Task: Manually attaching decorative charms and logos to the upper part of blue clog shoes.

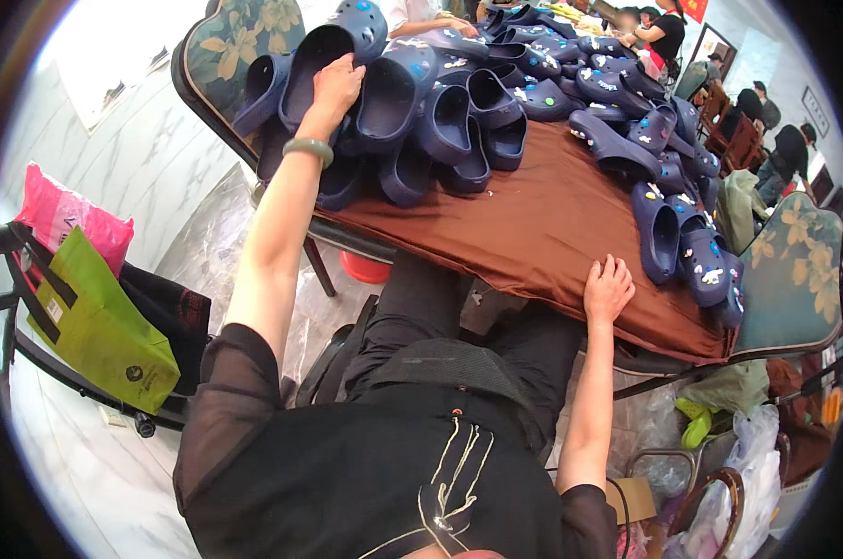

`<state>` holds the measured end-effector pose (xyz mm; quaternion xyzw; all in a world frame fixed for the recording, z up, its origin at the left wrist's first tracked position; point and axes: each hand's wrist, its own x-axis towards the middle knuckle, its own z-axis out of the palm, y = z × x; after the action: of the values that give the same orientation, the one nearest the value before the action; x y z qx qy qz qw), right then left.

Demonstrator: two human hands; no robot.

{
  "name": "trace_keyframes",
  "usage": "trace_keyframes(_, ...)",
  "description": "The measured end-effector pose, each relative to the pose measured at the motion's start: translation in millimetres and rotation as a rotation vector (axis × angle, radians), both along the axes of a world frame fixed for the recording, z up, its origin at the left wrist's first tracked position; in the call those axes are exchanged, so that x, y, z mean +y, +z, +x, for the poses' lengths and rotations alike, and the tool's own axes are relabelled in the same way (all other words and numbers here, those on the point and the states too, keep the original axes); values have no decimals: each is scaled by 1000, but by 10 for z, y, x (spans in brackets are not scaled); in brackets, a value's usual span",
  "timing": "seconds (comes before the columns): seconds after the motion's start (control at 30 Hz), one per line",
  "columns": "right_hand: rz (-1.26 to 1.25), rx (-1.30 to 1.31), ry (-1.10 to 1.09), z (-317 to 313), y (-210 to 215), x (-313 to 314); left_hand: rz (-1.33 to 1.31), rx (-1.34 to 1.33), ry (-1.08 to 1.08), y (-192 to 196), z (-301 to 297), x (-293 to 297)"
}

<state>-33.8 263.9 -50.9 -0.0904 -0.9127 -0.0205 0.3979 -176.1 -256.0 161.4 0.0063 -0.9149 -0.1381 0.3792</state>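
Note:
My left hand [336, 91] reaches to the far left of the table, its fingers closed on the edge of a navy foam clog [358, 26] that sits on top of a pile. Several more navy clogs [392, 98] crowd around it, openings toward me. My right hand [610, 289] lies on the near edge of the brown tablecloth [533, 210], fingers spread, holding nothing. To its right, navy clogs with small colourful charms [706, 265] line the table's right side.
A heap of charm-covered clogs [612, 88] stretches back toward another person [431, 19]. Floral-backed chairs [794, 270] stand at both sides. On the left, a green bag [105, 326] and a pink package [72, 219] rest on a rack. Plastic bags [752, 466] lie at lower right.

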Motion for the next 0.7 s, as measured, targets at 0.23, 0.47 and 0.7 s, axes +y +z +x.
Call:
trace_keyframes(0.23, -69, -173, -22, -33, 78, 15, 364, 28, -497, -371, 1829, 1121)
trace_keyframes(0.47, -1506, -215, 943, -167, 878, -755, 227, -414, -861, -1674, 2210, 1814)
trace_keyframes(0.7, -929, -563, 1081, -225, 802, -1078, 1447, -732, -950, -1420, 2116, 2001)
